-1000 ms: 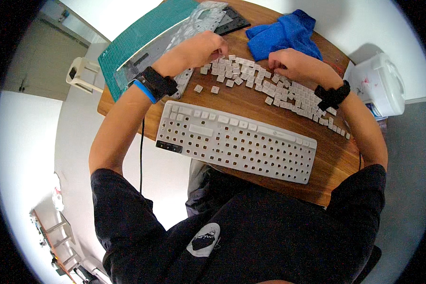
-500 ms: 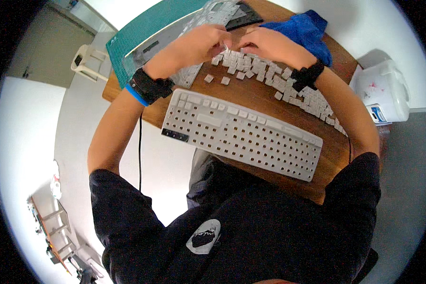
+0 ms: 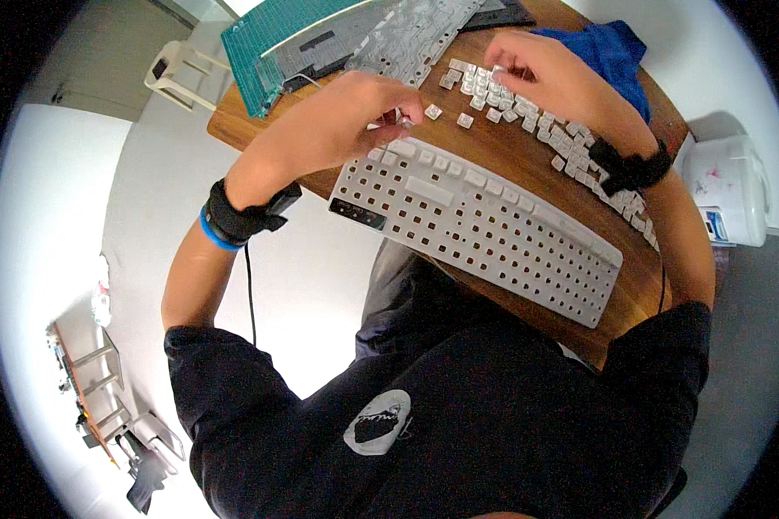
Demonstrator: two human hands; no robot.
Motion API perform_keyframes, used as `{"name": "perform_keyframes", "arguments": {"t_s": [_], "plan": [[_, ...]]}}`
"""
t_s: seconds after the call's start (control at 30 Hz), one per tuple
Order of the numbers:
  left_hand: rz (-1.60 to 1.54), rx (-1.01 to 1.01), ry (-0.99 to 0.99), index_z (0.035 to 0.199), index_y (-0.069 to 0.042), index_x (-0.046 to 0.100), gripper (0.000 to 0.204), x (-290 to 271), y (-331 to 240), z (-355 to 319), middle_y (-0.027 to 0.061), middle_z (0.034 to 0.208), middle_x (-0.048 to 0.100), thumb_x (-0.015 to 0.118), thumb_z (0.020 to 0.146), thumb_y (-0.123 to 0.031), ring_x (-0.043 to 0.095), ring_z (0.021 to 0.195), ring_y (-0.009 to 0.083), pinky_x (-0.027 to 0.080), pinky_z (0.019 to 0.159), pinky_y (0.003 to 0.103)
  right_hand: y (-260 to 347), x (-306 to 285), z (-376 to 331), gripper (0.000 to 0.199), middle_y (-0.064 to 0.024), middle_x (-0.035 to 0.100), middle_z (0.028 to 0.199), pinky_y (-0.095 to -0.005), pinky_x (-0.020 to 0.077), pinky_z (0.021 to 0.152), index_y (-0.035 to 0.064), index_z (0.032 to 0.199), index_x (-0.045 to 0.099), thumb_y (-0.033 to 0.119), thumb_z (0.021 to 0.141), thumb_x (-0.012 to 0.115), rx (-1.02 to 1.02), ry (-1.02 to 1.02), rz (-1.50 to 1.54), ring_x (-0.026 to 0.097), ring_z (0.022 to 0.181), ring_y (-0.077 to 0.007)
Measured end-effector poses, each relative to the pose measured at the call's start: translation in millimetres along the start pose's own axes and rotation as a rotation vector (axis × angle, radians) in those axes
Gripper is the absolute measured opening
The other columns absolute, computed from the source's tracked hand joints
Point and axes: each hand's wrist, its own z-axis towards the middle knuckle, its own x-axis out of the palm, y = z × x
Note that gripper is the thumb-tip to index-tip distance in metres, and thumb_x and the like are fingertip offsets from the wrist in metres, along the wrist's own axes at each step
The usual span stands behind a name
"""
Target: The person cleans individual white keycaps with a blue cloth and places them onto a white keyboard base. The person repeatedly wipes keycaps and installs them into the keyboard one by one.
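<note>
A white keyboard top case (image 3: 485, 223) lies at a slant along the table's near edge, full of square holes. A few keycaps sit along its far row. Above the case's far left corner, my left hand (image 3: 368, 117) is closed in a pinch around a small white keycap (image 3: 403, 119), mostly hidden by the fingers. My right hand (image 3: 550, 76) bends over the far end of a heap of loose white keycaps (image 3: 528, 117), thumb and fingers closed on one keycap (image 3: 498, 73). Two single keycaps (image 3: 465, 121) lie apart from the heap, near my left hand.
Beyond my hands lie a green cutting mat (image 3: 247, 65), a clear circuit sheet (image 3: 407, 39) and a black flat panel (image 3: 506, 15). A blue cloth (image 3: 614, 56) lies at the far right of the wooden table (image 3: 320, 180). A white container (image 3: 725, 186) stands right of the table.
My left hand has come down toward me, from the heap's far end to the case's far left corner. My right hand stays at the heap. The whole view has shifted slightly.
</note>
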Motion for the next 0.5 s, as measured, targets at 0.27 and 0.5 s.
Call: {"name": "perform_keyframes", "arguments": {"t_s": [0.27,0.5], "plan": [[0.012,-0.015,0.011,0.104,-0.003,0.069,0.020,18,-3,-22,0.0115,0.096,0.066,0.082,0.090,-0.005,0.072,0.084,0.0299,0.057,0.075,0.040,50,33,-33,0.016,-0.0124,0.063,0.104,-0.0398,0.0552,0.082,0.0021,0.111,0.068,0.005,0.096,0.072,-0.127,0.137,0.021,0.068,0.095,-0.0308],[0.011,-0.077,0.025,0.104,-0.003,0.067,0.023,31,0,-24,0.0128,0.098,0.065,0.083,0.087,-0.004,0.072,0.088,0.0316,0.059,0.077,0.043,59,44,-33,0.019,-0.0171,0.069,0.107,-0.0489,0.0554,0.087,0.0035,0.110,0.066,0.009,0.093,0.073,-0.105,0.207,0.147,0.069,0.104,-0.0396]]}}
